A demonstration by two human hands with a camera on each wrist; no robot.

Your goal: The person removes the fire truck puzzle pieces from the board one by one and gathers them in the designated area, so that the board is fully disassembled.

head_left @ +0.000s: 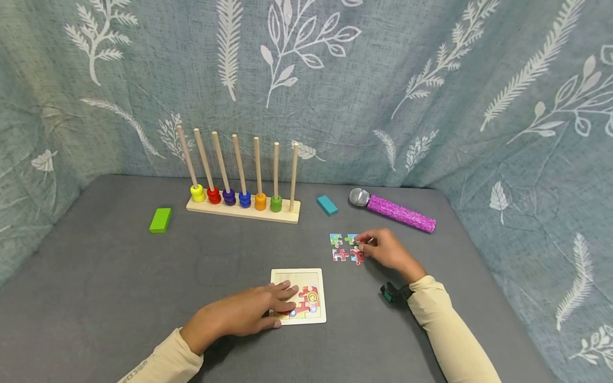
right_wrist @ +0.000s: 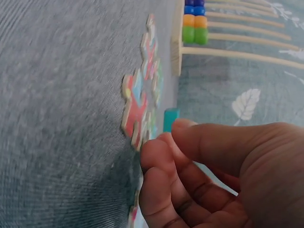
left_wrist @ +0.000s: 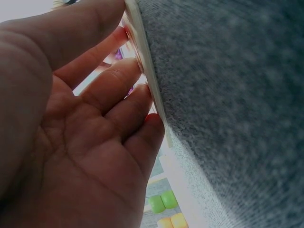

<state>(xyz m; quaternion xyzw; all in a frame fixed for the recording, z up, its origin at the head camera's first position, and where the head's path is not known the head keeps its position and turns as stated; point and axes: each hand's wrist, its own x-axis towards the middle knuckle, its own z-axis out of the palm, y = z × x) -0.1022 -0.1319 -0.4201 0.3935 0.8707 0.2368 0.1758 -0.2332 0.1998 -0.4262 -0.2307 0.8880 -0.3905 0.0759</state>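
Note:
My left hand [head_left: 254, 309] rests on a square wooden puzzle tray [head_left: 298, 272], fingers spread over its left part. Joined red and yellow puzzle pieces [head_left: 311, 299] show in the tray to the right of the fingers. From the left wrist view, the fingertips [left_wrist: 154, 126] touch the tray's thin edge [left_wrist: 151, 80]. My right hand [head_left: 385, 249] is at a small group of loose jigsaw pieces [head_left: 340, 255], its fingers bent at the upper right piece [head_left: 351, 238]. In the right wrist view I see no piece between thumb and fingers; a red piece [right_wrist: 127, 114] lies just beyond them.
A wooden abacus-like stand [head_left: 244, 211] with upright rods and coloured rings stands at the back. A green block [head_left: 160, 220] lies to the left, a teal block [head_left: 327, 205] behind the loose pieces. A glittery pink microphone [head_left: 401, 214] lies back right. Patterned cloth [head_left: 335, 106] hangs behind.

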